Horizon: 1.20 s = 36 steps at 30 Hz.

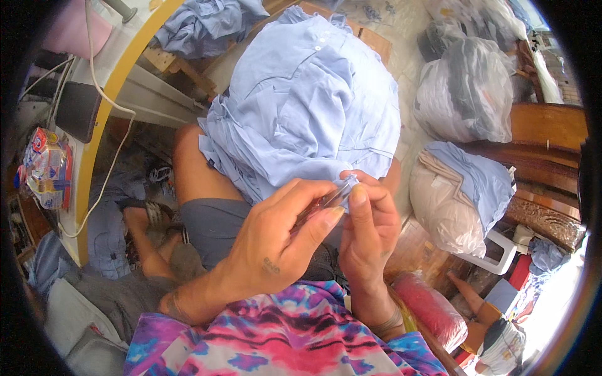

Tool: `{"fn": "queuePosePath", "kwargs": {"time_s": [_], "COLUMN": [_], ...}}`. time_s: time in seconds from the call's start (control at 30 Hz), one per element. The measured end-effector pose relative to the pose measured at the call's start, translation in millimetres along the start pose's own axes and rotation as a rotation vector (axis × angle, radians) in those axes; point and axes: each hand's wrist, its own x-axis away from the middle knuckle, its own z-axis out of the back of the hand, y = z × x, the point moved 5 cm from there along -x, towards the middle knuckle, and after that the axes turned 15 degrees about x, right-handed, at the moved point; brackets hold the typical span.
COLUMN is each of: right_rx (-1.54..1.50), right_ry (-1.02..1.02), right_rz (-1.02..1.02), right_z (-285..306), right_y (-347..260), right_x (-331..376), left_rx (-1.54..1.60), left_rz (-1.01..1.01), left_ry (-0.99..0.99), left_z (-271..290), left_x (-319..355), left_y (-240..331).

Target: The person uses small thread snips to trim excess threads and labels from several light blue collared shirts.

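Bagged and loose cloth crowds this room: on the right stand a clear plastic bag [467,94] with dark and white contents and, nearer, a second bag [436,203] holding beige fabric, with a folded blue cloth [467,178] laid over its top. Below them lies a red wrapped bundle [433,313], beside a white stool [498,254]. On the left, a counter [116,81] with a yellow edge carries a pink container [75,31] and a colourful packet [47,169], set off to the side where they leave the lap clear of clutter, and a pale cable [113,103] hangs across it. A light-blue garment [307,106] is draped over the person's knees, buttons showing near its far end; the lap seems to bear its weight, so the hands need support only a small part. Both hands are closed in fine pinches, close together at the garment's near edge. The left hand [279,235] grips a slim clear piece [335,197], its kind hard to tell, angled toward the right hand [369,225], whose thumb and forefinger pinch at its tip, probably to steady it; whether fabric is caught there too, I cannot tell.
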Motion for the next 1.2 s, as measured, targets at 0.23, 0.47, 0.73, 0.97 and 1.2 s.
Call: {"fn": "queuePosePath", "kwargs": {"time_s": [0.23,0.47,0.73,0.97,1.2], "right_rx": [0.146,0.192,0.432,0.262,0.249], "right_ry": [0.019,-0.004,-0.045,-0.034,-0.111], "right_rz": [0.099,0.183,0.334,0.211,0.158], "right_z": [-2.1,-4.7,-10.6,-11.8,-16.6], "right_y": [-2.2,-4.9,-11.3,-7.3,2.3], "right_x": [0.3,-2.1,-0.5,2.0,2.1], "left_rx": [0.029,-0.026,0.078,0.199,0.415], "left_rz": [-0.035,-0.066,0.038,0.057,0.097], "left_ry": [0.027,0.018,0.000,0.105,0.032], "left_z": [3.5,9.8,11.7,22.6,25.0], "left_x": [-5.5,-6.4,-4.6,-6.5,-23.8], "left_y": [-1.7,3.8,-1.4,-11.5,-28.0]}}
